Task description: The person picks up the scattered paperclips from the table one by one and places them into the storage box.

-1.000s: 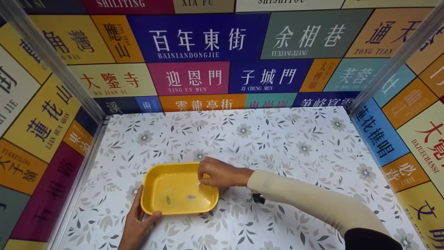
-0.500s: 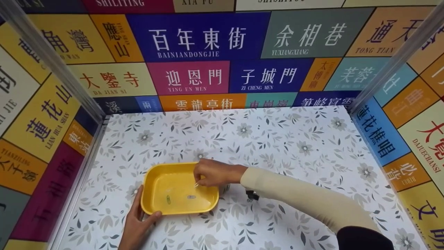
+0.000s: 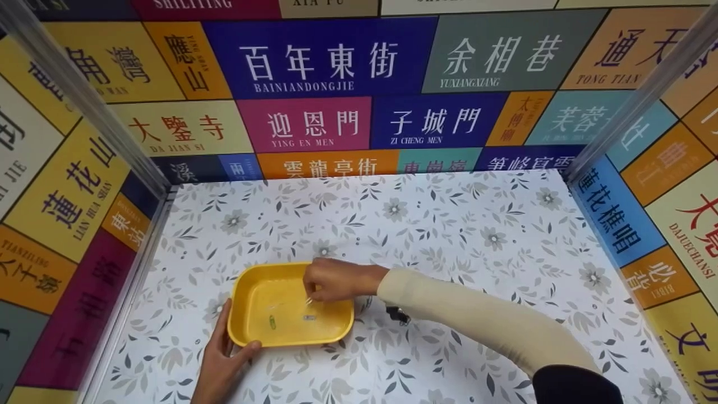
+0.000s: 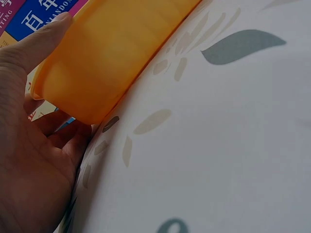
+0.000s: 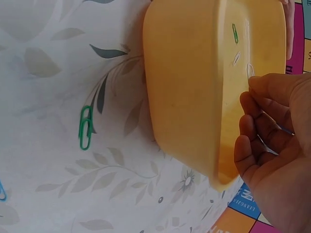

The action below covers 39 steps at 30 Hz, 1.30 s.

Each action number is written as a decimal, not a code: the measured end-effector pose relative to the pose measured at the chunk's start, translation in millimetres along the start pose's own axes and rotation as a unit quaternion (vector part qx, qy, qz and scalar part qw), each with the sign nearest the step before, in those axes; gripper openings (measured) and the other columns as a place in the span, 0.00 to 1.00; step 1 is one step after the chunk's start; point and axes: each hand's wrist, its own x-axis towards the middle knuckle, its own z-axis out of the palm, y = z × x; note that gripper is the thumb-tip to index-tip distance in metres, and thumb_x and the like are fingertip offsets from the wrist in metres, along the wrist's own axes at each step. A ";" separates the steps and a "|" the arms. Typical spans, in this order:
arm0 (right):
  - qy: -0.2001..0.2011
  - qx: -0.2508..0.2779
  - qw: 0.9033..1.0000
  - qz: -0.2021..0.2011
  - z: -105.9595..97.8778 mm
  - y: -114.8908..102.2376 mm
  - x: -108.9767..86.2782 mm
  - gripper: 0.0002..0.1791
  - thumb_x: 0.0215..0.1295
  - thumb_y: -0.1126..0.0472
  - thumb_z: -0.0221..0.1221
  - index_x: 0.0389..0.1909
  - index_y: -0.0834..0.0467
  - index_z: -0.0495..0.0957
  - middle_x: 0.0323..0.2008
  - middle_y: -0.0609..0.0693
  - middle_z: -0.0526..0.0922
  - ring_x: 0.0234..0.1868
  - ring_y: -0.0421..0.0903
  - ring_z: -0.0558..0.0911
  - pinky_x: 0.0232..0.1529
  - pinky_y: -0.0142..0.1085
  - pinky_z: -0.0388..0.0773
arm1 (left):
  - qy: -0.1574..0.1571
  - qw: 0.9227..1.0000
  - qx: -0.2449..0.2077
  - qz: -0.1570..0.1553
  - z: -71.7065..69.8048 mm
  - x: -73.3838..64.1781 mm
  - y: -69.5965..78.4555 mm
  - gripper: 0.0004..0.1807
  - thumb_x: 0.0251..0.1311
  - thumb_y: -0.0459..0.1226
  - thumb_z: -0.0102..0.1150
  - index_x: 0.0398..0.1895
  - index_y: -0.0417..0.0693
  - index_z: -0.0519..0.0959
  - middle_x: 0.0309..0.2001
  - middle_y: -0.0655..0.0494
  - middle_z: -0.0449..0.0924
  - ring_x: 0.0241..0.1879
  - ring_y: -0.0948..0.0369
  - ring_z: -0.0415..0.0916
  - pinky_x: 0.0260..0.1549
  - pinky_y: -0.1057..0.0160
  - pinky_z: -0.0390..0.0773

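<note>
A yellow plastic tray [image 3: 247, 303] with rounded corners stands on the table. Its near left corner is gripped by my left hand [image 3: 224, 353], thumb at the rim and fingers around the outer wall [image 4: 43, 145]. Over the tray's right part, my right hand [image 3: 331, 280] pinches a white paper clip [image 5: 250, 71] between thumb and index finger; the other fingers are loosely bent. Below it, on the tray floor, lie a green paper clip [image 3: 272, 322] and a pale paper clip [image 3: 309, 318].
In the right wrist view, another green paper clip [image 5: 85, 127] lies on the flower-patterned tabletop [image 5: 43, 160] outside the tray. A blue paper clip [image 5: 2, 190] shows at that view's left edge. Panels printed with characters [image 3: 320, 62] enclose the table's back and sides.
My right hand has moved a little left over the tray, carrying the pinched paper clip. The left hand and the tray have stayed in place.
</note>
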 end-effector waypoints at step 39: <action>-0.061 -0.051 0.997 -0.022 23.0 -33.9 57.3 0.06 0.77 0.63 0.64 0.42 0.55 0.90 0.32 0.39 0.85 0.30 0.37 0.80 0.33 0.25 0.78 | -0.004 1.000 0.006 -0.004 -0.3 -1.2 0.6 0.64 0.65 0.49 0.81 0.92 0.75 0.42 0.90 0.73 0.38 0.88 0.62 0.40 0.75 0.81 0.55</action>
